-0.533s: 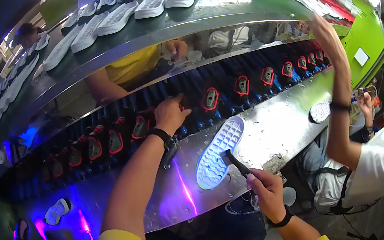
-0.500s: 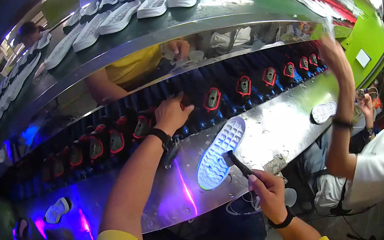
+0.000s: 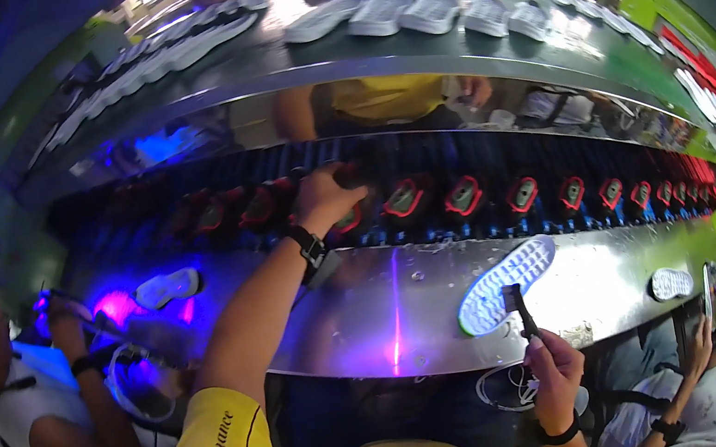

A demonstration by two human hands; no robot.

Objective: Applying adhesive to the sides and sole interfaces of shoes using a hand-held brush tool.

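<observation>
My left hand (image 3: 328, 202) reaches into the dark conveyor row. Its fingers close round a dark, red-edged shoe upper (image 3: 348, 219), mostly hidden by the hand. In my right hand (image 3: 557, 372) is a small black brush (image 3: 524, 314), held by its handle. The brush's head is over the near edge of a white shoe sole (image 3: 517, 278), tread side showing, which lies on the metal bench; whether they touch I cannot tell.
More red-edged dark uppers (image 3: 463, 196) line the conveyor. White soles (image 3: 432, 13) stand along the green shelf (image 3: 260, 75) above. Other soles (image 3: 167, 288) lie on the metal bench (image 3: 453, 349). A co-worker (image 3: 48, 394) sits at left, another (image 3: 685, 396) at right.
My view has swung left, so the bench and sole sit farther right in the picture. My left fingers have closed round a dark upper. The brush stays in my right hand.
</observation>
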